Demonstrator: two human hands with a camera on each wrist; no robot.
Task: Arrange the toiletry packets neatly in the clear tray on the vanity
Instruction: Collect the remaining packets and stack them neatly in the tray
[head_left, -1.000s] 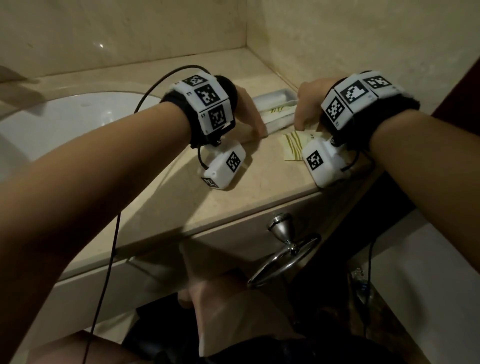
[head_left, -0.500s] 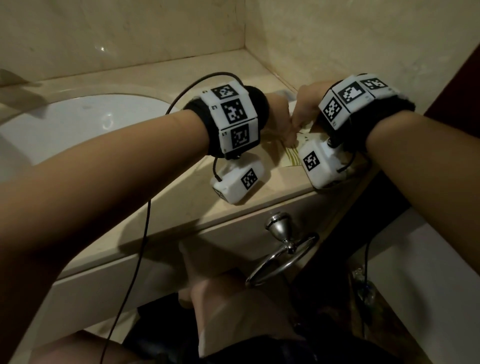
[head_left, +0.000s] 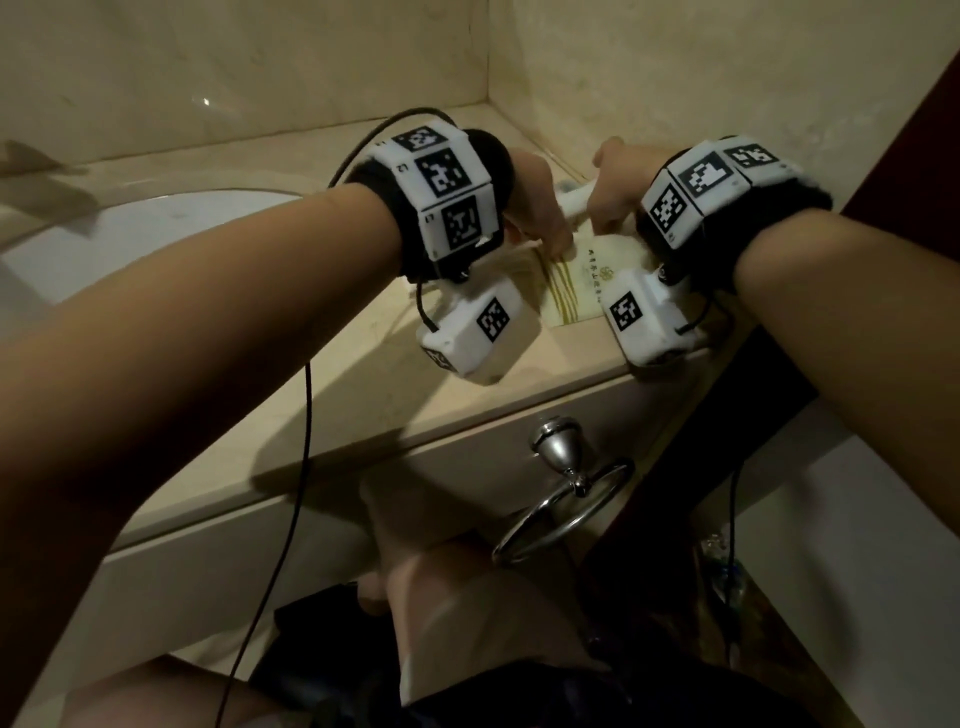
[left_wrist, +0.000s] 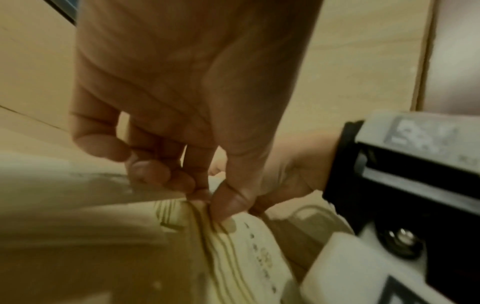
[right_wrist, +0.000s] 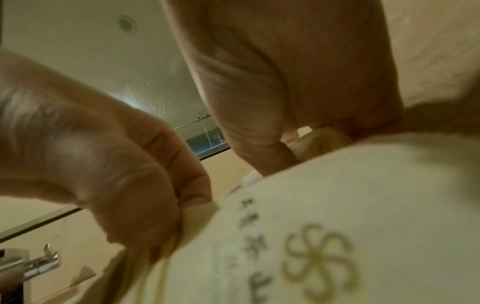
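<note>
A cream toiletry packet (head_left: 582, 283) with gold stripes and a flower logo lies on the vanity's right end, its far edge raised. In the left wrist view, my left hand (left_wrist: 207, 197) pinches the packet (left_wrist: 246, 246) at its striped far edge between thumb and forefinger. My right hand (head_left: 613, 197) curls down onto the same far edge from the right; the packet (right_wrist: 337, 226) hides its fingertips. Just beyond both hands, a short piece of the clear tray (head_left: 571, 201) shows between them.
The white sink basin (head_left: 130, 244) fills the counter's left part. Tiled walls meet in a corner just behind the tray. A chrome towel ring (head_left: 566, 499) hangs below the counter's front edge (head_left: 415, 441). A chrome tap (right_wrist: 39, 265) stands at the left.
My left hand has moved right from the tray to the packet and pinched its far edge. The right hand has stayed at the packet, and both hands now hide most of the tray.
</note>
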